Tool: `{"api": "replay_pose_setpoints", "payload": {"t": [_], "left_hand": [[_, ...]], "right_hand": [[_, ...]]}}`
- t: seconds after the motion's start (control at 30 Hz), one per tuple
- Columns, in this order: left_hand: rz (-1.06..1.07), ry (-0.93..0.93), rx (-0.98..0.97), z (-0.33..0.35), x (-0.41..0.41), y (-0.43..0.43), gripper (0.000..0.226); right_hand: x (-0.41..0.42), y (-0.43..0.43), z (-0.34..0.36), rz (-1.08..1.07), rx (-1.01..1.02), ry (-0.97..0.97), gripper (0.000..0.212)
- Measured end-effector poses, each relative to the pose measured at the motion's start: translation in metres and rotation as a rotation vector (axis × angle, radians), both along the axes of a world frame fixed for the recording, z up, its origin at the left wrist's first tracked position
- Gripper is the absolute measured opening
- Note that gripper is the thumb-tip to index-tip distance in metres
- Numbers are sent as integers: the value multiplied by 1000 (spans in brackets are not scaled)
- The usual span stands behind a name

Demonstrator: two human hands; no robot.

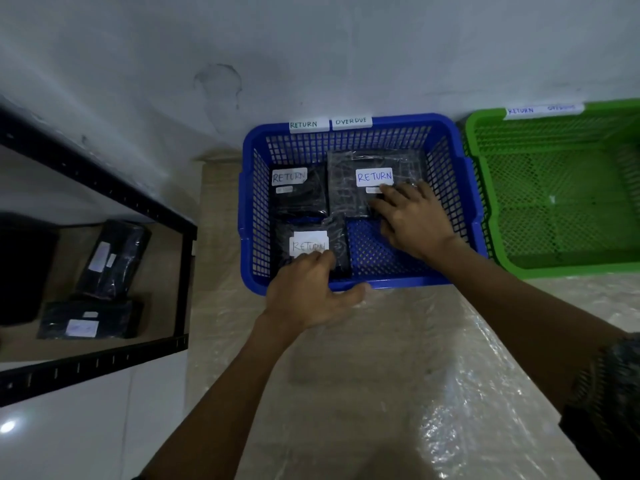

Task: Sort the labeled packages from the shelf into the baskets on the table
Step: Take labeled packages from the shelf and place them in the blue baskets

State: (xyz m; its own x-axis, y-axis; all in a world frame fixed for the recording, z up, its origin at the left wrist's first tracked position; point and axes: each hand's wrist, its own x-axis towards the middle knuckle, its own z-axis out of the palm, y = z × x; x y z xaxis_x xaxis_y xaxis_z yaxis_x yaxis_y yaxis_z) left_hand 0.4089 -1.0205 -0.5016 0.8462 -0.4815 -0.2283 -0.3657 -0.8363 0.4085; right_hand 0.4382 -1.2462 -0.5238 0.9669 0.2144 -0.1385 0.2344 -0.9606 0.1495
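Observation:
A blue basket (pixel 360 283) tagged RETURN and OVERDUE holds three black wrapped packages, each labeled RETURN. My left hand (pixel 308 296) lies over the basket's front rim, fingers resting on the front-left package (pixel 341 244). My right hand (pixel 414 220) is inside the basket, fingers spread flat on the lower right of the back-right package (pixel 346 188). The back-left package (pixel 304 199) lies untouched. Neither hand closes around anything. Two more black labeled packages (pixel 110 258) (pixel 86 320) sit on the black metal shelf (pixel 185 282) at the left.
A green basket (pixel 554 268) with RETURN and OVERDUE tags stands right of the blue one, with nothing visible inside. The table (pixel 346 375) is covered in clear crinkled plastic. A white wall runs behind the baskets. A dark object sits at the shelf's far left.

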Motion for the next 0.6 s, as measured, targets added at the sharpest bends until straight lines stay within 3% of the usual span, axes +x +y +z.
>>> {"api": "replay_pose_setpoints", "payload": {"t": [0.27,0.43,0.6], "left_hand": [[-37,123,-30,16,2,3,59],[-39,52,-147,46,-7,12,44],[8,67,-190,89,-36,39,37]], "right_hand": [[-28,9,35,-150,210,-103,35],[-54,26,74,-231,303,-116,38],[-93,49,124,-289,397,131,38]]}}
